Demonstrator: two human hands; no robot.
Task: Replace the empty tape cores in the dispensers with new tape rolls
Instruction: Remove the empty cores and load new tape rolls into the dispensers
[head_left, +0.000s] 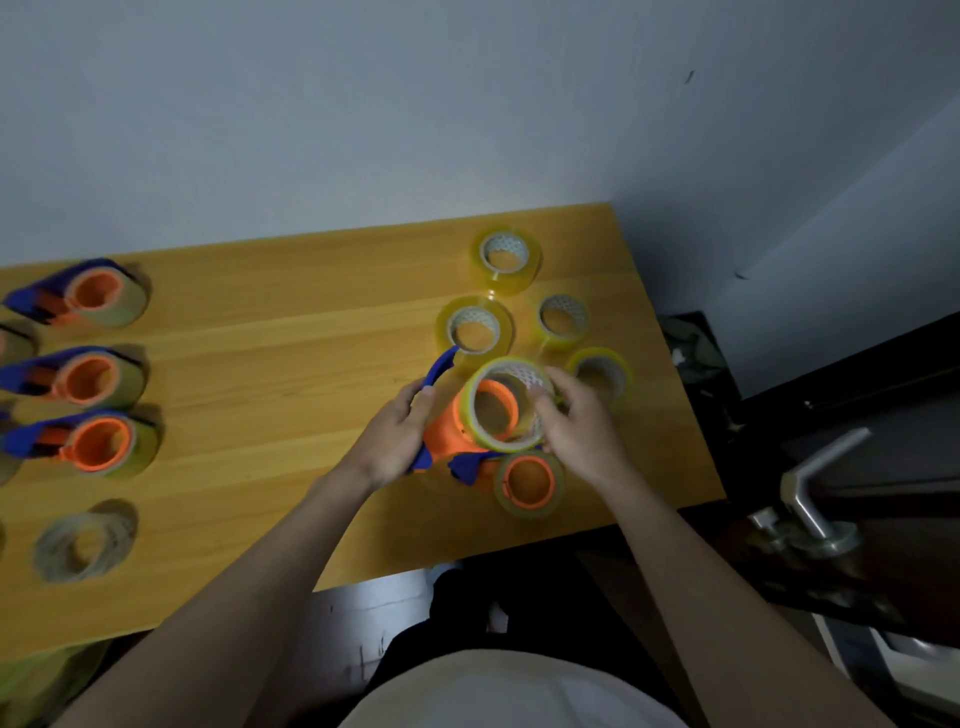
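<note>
My left hand grips a blue and orange tape dispenser by its blue handle, just above the wooden table. My right hand holds a yellowish clear tape roll around its rim, and the roll sits partly over the dispenser's orange hub. Another dispenser with tape on it lies on the table right below my hands. Several fresh tape rolls lie beyond my hands, among them one at the far edge and one next to the blue handle.
Three loaded blue and orange dispensers lie in a column at the table's left. A pale empty core lies below them. A dark door with a metal handle stands close to the table's right edge. A grey wall runs behind.
</note>
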